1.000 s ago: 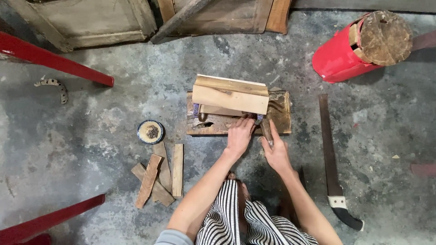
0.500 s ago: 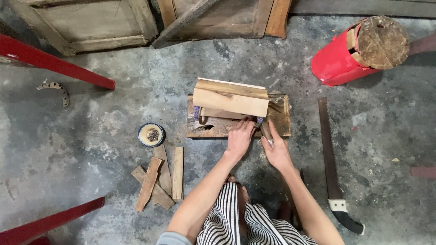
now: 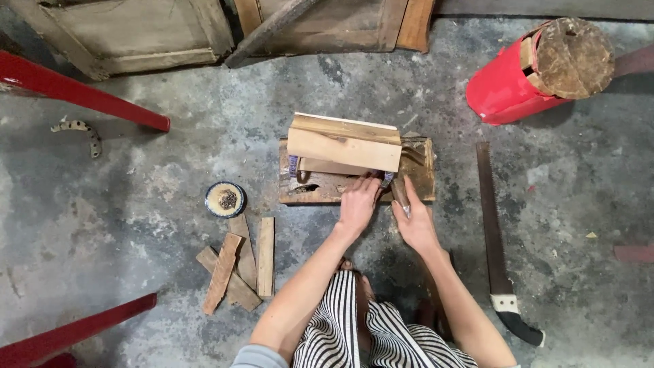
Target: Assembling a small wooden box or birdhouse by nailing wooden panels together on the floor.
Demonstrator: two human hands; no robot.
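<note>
Near the left, a small round dish [image 3: 225, 199] of dark bits sits on the concrete floor [image 3: 122, 204] beside a loose heap of wood strips [image 3: 240, 262]. In the middle, the left hand [image 3: 357, 206] lies flat, fingers spread, on a dark wooden slab [image 3: 320, 187] whose top is largely hidden under two pale boards [image 3: 344, 144]. Just beside it the right hand [image 3: 415, 221] closes around a thin tool [image 3: 402, 194], too small to identify; farther right a hand saw [image 3: 496, 235] lies well apart, with a red drum [image 3: 507, 85] beyond it.
</note>
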